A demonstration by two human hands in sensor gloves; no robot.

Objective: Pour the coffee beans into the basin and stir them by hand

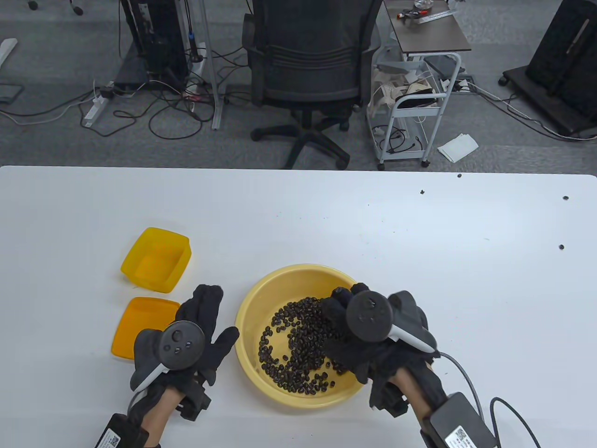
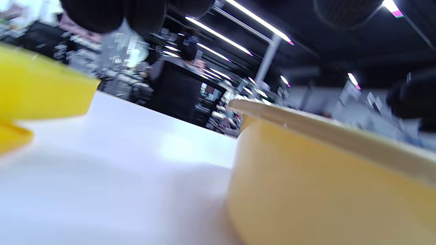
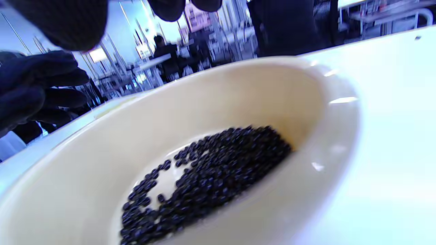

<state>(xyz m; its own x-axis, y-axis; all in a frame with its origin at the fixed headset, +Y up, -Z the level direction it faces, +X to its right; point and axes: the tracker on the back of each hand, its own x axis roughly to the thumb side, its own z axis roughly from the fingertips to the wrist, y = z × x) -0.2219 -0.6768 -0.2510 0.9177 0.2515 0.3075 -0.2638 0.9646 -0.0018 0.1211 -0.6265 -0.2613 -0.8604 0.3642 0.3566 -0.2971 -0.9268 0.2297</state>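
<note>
The coffee beans (image 1: 298,345) already lie in the yellow basin (image 1: 261,303) near the front of the tabletop (image 1: 326,224), so the stirring should go best in slow, shallow circles that keep the beans below the rim. The right hand (image 1: 359,336) hangs over the basin's right side, its grip loosely curled and holding nothing; whether the fingertips touch the beans cannot be told. The left hand (image 1: 186,340) rests just left of the basin, grip spread and empty.

The table view is bright, evenly lit and sharp, with soft shadows under the hands on the white desk (image 1: 298,224). Both wrist views are blurred; ceiling light strips (image 2: 238,34) glare in the left one, and the desk looks overexposed at the right of the right one.
</note>
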